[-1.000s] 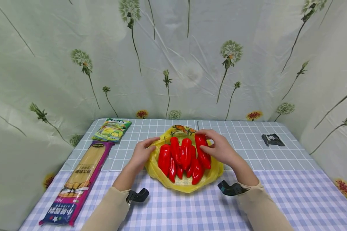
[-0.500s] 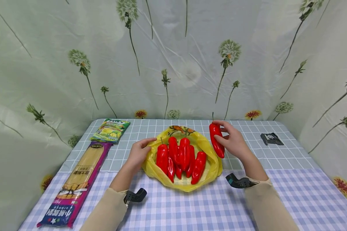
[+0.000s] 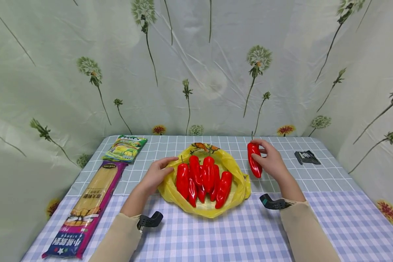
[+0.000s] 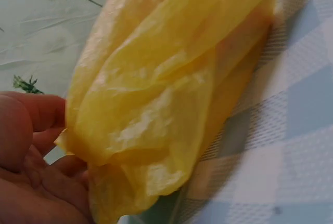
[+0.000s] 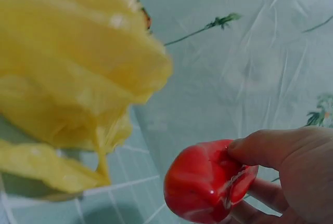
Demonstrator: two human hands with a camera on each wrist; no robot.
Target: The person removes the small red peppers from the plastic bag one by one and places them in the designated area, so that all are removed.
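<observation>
Several red peppers (image 3: 208, 174) lie in an open yellow plastic bag (image 3: 209, 213) in the middle of the table. My left hand (image 3: 154, 176) holds the bag's left rim; in the left wrist view the fingers of that hand (image 4: 39, 156) are at the crumpled yellow plastic (image 4: 145, 94), partly hidden by it. Right of the bag, my right hand (image 3: 273, 162) grips one red pepper (image 3: 254, 160) between thumb and fingers, its stem pointing up and away. The right wrist view shows this pepper (image 5: 195, 182) end-on in the hand (image 5: 296, 177), apart from the bag (image 5: 78, 73).
A long pasta packet (image 3: 91, 200) lies at the left, with a green and yellow packet (image 3: 124, 148) behind it. At the back right is a small black packet (image 3: 307, 157). A flowered curtain (image 3: 216, 72) hangs behind the table's checked cloth (image 3: 209, 240).
My right hand has lifted a pepper out of the bag's right side and moved it right, then slightly lower. My left hand and the bag's left rim have shifted a little left.
</observation>
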